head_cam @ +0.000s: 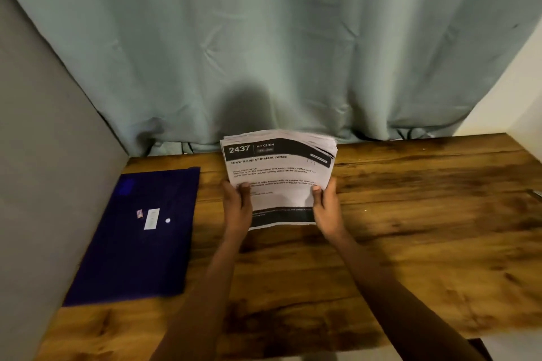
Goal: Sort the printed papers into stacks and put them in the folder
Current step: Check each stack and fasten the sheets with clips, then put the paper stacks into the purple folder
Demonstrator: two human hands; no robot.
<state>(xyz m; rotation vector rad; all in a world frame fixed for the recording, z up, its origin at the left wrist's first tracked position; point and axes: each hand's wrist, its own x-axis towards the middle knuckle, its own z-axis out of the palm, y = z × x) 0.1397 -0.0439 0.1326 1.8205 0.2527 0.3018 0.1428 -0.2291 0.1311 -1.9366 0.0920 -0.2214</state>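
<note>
A thick stack of printed papers (278,176) stands tilted up near the middle back of the wooden table (410,228). Its top sheet reads "2437 KITCHEN" and "Brew a cup of instant coffee". My left hand (236,205) grips the stack's left edge, thumb on the front sheet. My right hand (327,208) grips the right edge in the same way. A dark blue folder (132,258) lies flat and closed on the table to the left, with small white labels on its cover.
A pale green curtain (264,38) hangs along the table's back edge. A grey wall panel (44,155) borders the left side, right by the folder. The table's right corner meets a white wall (513,102).
</note>
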